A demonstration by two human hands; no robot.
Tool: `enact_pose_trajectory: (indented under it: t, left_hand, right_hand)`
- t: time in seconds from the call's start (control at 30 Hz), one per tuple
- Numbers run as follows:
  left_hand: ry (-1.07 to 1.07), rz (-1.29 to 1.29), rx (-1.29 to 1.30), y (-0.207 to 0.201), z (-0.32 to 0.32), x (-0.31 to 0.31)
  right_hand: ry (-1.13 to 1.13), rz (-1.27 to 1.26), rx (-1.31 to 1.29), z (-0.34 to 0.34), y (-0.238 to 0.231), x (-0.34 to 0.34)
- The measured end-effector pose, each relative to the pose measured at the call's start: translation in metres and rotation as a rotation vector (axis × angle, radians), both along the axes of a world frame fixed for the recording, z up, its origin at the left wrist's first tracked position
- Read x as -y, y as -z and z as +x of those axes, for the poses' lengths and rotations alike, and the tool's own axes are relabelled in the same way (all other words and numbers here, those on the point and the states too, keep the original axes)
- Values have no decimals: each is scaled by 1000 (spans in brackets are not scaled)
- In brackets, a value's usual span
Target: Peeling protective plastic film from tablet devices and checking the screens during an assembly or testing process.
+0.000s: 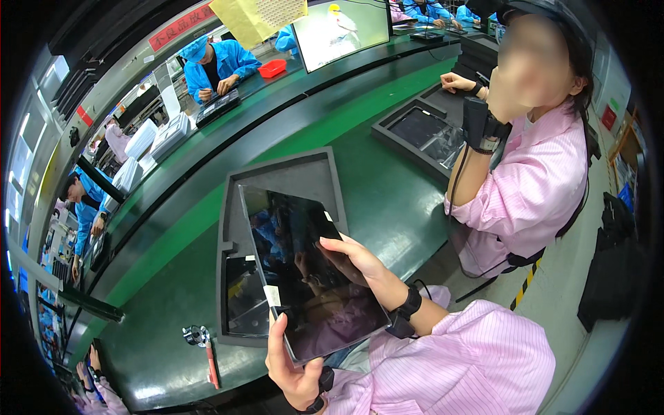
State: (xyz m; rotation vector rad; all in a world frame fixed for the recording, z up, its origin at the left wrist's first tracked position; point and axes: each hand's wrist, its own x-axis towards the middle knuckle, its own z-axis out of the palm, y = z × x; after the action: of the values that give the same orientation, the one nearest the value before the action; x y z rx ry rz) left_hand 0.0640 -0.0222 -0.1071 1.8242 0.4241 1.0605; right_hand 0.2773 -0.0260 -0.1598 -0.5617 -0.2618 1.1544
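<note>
A glossy black display panel point(304, 270) with small white tabs on its edges is held tilted in front of me. My left hand point(294, 366) is closed on its lower left corner, thumb and fingers at the edge. My right hand point(363, 266) grips its right edge, with fingers lying over the glass. Behind and under the panel, a dark grey foam tray point(280, 166) rests on the green table. Another dark panel point(243, 297) lies in the tray's near left part, partly hidden by the held one.
Left of the tray lie a red-handled tool point(211, 365) and a round metallic item point(196, 335). At right sits a co-worker in a pink striped smock point(529, 176), beside a second foam tray point(449, 166). Beyond the green table point(377, 166) are a monitor point(342, 34) and a red bin point(272, 68).
</note>
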Motion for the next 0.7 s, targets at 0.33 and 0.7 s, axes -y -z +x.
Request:
enact_pose_trajectory:
  t: [0.33,0.7]
  left_hand:
    - [21,-201,187,-7,3,22]
    - [234,-757,452,5,-14,5]
  right_hand:
    - [-26,57,41,-8,1,4]
    - [47,-20,240,1,5,-9]
